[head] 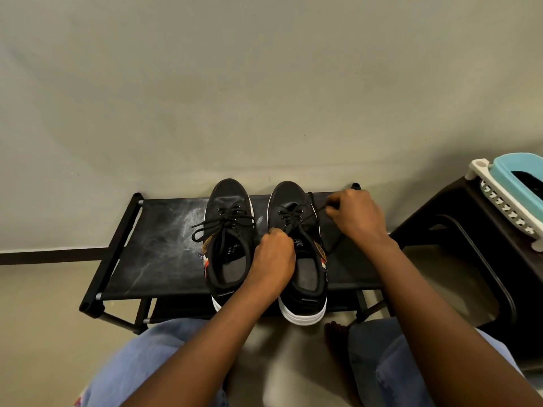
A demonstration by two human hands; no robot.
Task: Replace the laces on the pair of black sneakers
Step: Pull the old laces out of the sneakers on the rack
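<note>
Right hand pinches the black lace of the right sneaker, drawn taut; left hand grips the same lace at the tongue; left sneaker, laced with its bow loose, stands just beside; both rest on a black bench; a dark stool stands to the right.

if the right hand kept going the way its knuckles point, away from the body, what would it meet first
Probably the far rail of the black rack just beyond the right hand, then the wall; depth is unclear.

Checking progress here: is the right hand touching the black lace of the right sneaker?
Touching. The head view shows the right hand pinching the black lace.
</note>
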